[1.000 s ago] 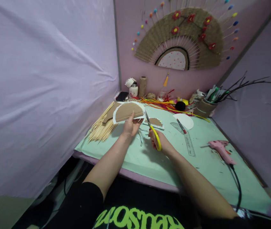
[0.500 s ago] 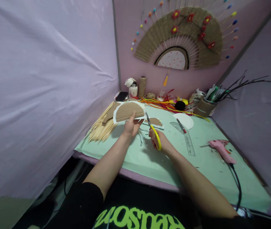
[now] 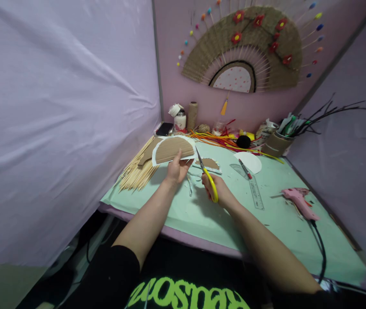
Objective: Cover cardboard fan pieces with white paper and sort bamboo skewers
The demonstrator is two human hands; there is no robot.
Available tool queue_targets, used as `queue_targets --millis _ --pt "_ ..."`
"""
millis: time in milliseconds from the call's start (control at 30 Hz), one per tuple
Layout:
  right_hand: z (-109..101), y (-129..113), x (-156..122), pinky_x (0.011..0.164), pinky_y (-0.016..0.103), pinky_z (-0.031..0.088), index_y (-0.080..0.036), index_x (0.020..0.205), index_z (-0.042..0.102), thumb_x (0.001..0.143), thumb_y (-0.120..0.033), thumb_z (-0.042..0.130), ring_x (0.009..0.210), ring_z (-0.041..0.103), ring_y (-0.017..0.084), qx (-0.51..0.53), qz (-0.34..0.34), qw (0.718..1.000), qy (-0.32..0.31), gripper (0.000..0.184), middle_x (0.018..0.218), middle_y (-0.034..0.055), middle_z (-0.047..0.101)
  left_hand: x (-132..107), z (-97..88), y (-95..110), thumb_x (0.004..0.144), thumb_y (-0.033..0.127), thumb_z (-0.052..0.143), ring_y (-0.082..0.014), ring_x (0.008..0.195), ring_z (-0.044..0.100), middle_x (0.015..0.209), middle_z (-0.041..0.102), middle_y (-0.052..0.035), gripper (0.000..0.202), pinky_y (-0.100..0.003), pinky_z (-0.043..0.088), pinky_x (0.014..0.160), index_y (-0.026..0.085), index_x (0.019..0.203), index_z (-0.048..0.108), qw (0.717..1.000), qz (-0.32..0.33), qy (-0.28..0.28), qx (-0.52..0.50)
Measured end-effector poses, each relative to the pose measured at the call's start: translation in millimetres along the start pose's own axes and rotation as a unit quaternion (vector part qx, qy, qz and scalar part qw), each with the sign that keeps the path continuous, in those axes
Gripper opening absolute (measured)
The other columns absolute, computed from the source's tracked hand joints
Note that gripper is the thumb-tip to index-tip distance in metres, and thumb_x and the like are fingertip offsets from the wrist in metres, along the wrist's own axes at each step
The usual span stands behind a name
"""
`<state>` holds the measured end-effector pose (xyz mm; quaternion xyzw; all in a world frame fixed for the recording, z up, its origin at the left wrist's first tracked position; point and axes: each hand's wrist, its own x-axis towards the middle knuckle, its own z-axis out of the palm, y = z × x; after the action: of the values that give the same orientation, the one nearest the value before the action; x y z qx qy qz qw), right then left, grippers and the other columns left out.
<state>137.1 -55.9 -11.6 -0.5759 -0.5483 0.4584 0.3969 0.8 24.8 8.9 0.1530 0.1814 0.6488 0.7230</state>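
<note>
My left hand [image 3: 177, 170] grips a half-round piece of cardboard [image 3: 171, 150] by its straight lower edge, thumb on top and fingers beneath. White paper shows as a border around the brown cardboard. In my right hand [image 3: 217, 189] is a pair of scissors with yellow handles [image 3: 213, 189]. Their blades point up and away, with the tips beside the right corner of the white border. Whether the blades touch the paper I cannot tell. Behind the scissors lies a smaller cardboard half-round [image 3: 209, 164] with a notched pale edge.
Wooden skewers [image 3: 137, 174] lie in a pile at the left. A protractor [image 3: 239, 170], a marker [image 3: 245, 169], a ruler [image 3: 256, 193] and a white paper piece [image 3: 250, 161] lie to the right. A pink glue gun [image 3: 300, 202] with its cord rests at the far right.
The cardboard half-round and my left hand have shifted very slightly left. The scissors have stayed nearly in place, and the view has tilted a little.
</note>
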Motion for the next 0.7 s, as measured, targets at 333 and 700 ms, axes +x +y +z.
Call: queue_targets --millis 333,700 --pt "-0.8 -0.8 -1.7 0.034 0.021 0.032 -0.02 0.075 0.046 0.08 -0.075 0.04 0.034 0.041 0.01 -0.023 -0.024 0.999 -0.012 0.055 0.045 -0.0056 0.042 2.3 0.2 1.4 0.087 0.024 0.062 -0.0182 0.096 0.068 0.101 0.073 -0.0071 0.03 -0.034 0.051 0.092 0.019 0.116 0.063 1.0 -0.001 0.006 0.001" --pt "-1.7 5.8 3.0 0.036 0.022 0.032 -0.02 0.077 0.046 0.08 -0.076 0.039 0.036 0.041 0.01 -0.018 -0.029 0.999 -0.005 0.056 0.047 -0.0064 0.042 1.7 -4.2 -0.7 0.085 0.023 0.063 -0.0173 0.09 0.069 0.099 0.073 -0.0058 0.031 -0.035 0.051 0.091 0.02 0.117 0.062 0.999 -0.027 -0.02 0.026"
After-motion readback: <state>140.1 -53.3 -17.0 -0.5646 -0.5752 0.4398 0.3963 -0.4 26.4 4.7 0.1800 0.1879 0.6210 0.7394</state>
